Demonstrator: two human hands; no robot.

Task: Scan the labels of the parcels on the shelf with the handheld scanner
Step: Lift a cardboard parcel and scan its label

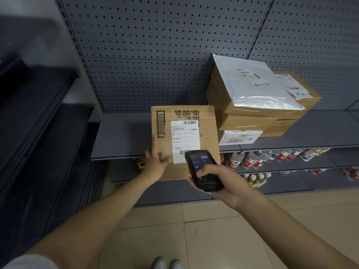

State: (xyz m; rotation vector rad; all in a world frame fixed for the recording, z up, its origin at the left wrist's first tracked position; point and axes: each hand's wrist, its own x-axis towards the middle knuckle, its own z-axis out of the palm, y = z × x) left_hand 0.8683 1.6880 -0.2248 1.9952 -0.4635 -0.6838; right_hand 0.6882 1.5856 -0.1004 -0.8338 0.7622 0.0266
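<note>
A brown cardboard parcel (207, 133) juts over the front edge of the grey shelf (120, 140), tilted toward me, with a white shipping label (185, 136) on its face. My left hand (155, 162) grips the parcel's lower left corner, thumb on the face beside the label. My right hand (217, 181) holds a black handheld scanner (202, 169), its lit screen facing me and its head just below the label's lower barcode. My thumb rests on the scanner's keypad.
To the right stand stacked cardboard boxes (252, 117) topped by a grey plastic mailer (256, 84), with a white box (239, 137) beneath. Lower shelves carry bottles (250, 159). A perforated grey back panel (155, 45) rises behind. Dark shelving (38, 123) stands at left; tiled floor below.
</note>
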